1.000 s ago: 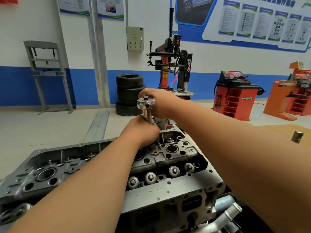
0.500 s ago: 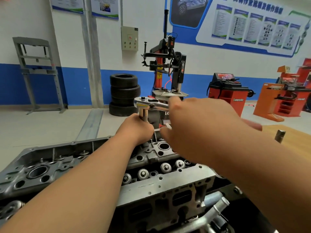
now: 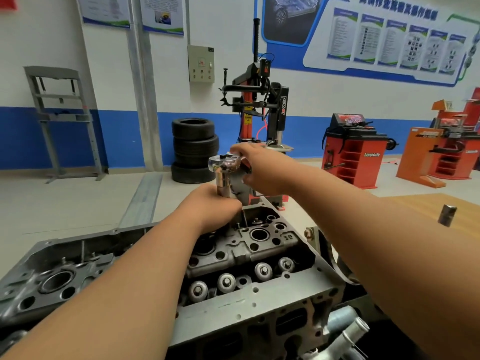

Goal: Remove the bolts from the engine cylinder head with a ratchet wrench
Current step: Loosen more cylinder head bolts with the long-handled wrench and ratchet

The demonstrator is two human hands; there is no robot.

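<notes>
The grey engine cylinder head (image 3: 249, 294) fills the lower middle of the head view, with round valve caps along its near side. A chrome ratchet wrench (image 3: 224, 165) stands above its far end on a socket extension (image 3: 224, 185). My left hand (image 3: 215, 209) is wrapped around the lower part of the extension, just above the head. My right hand (image 3: 262, 167) grips the ratchet's handle right beside its round head, and the handle is mostly hidden by the fingers. The bolt under the socket is hidden by my left hand.
A wooden bench top (image 3: 415, 206) lies to the right with a small metal socket (image 3: 446, 215) standing on it. Behind are stacked tyres (image 3: 194, 149), a tyre changer (image 3: 259, 105), red wheel balancers (image 3: 353, 152) and a grey press frame (image 3: 62, 118).
My right hand swung the ratchet handle out toward me and back to the far side. The left hand stayed on the extension.
</notes>
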